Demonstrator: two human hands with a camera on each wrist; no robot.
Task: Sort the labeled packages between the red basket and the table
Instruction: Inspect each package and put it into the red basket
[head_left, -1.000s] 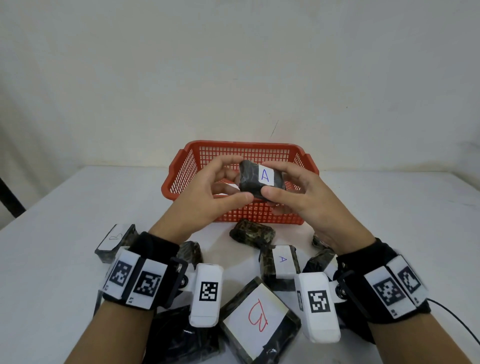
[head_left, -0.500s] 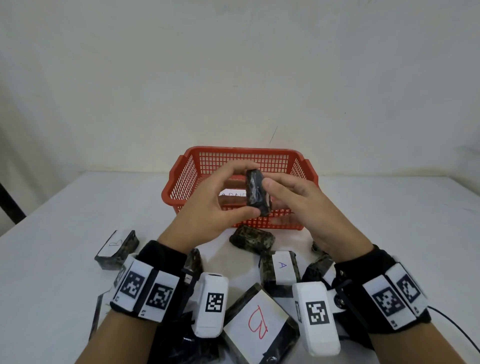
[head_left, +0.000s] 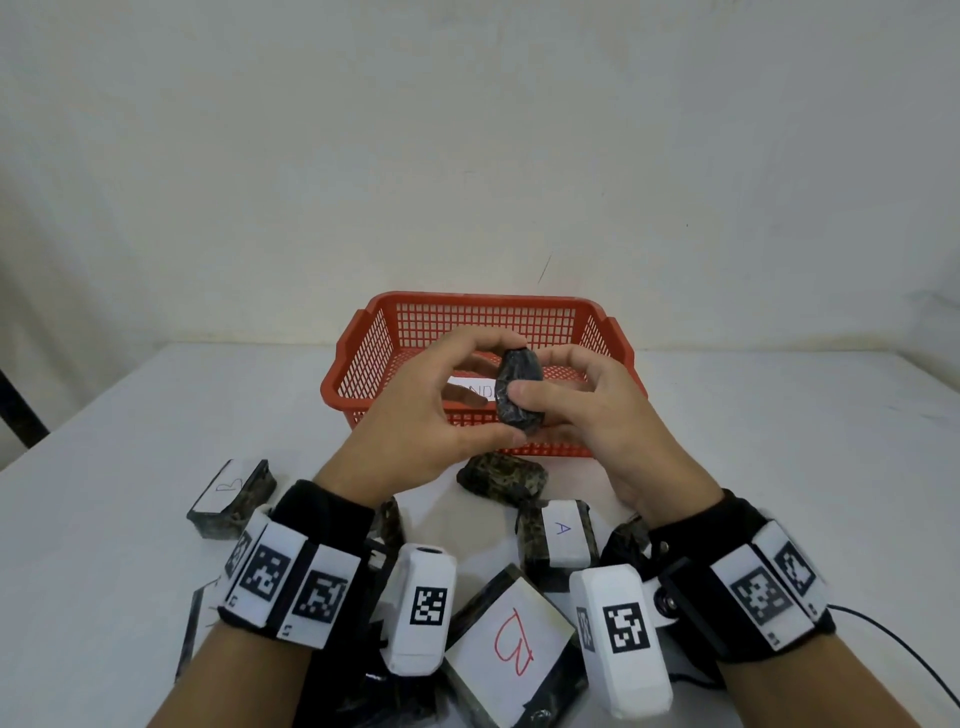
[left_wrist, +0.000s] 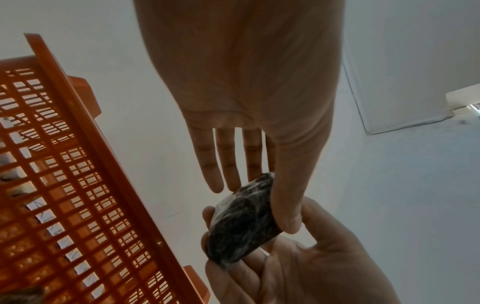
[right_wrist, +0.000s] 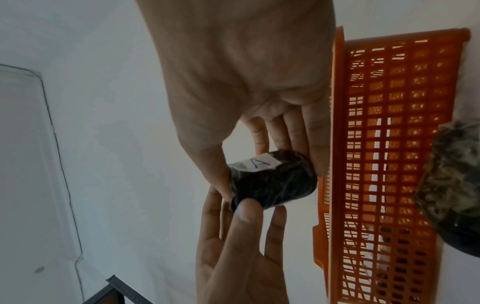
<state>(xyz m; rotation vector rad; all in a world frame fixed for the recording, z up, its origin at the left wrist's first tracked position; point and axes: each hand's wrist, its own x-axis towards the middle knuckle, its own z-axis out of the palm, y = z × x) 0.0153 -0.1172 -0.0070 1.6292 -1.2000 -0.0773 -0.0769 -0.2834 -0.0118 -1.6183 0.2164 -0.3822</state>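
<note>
A small dark wrapped package (head_left: 521, 371) is held in the air in front of the red basket (head_left: 488, 301). My left hand (head_left: 506, 392) pinches it between thumb and fingers from the left. My right hand (head_left: 537, 402) grips it from the right, thumb on the near face. In the head view only its dark side shows. The right wrist view shows its white label marked A (right_wrist: 257, 163), with my right hand (right_wrist: 270, 176) around the package (right_wrist: 275, 191). The left wrist view shows my left hand (left_wrist: 265, 201) on the package (left_wrist: 241, 226), beside the basket (left_wrist: 78, 185).
Several packages lie on the white table (head_left: 130, 415) between my arms: one marked B (head_left: 231, 499) at the left, a mottled one (head_left: 501, 478) by the basket, one marked A (head_left: 558, 535) and a large B one (head_left: 511, 649) nearest me. A white-labelled item (head_left: 475, 387) lies in the basket.
Both hands have turned the package: its A label faced the head camera a second ago, stood edge-on half a second ago, and now faces away. The hands stay in front of the basket.
</note>
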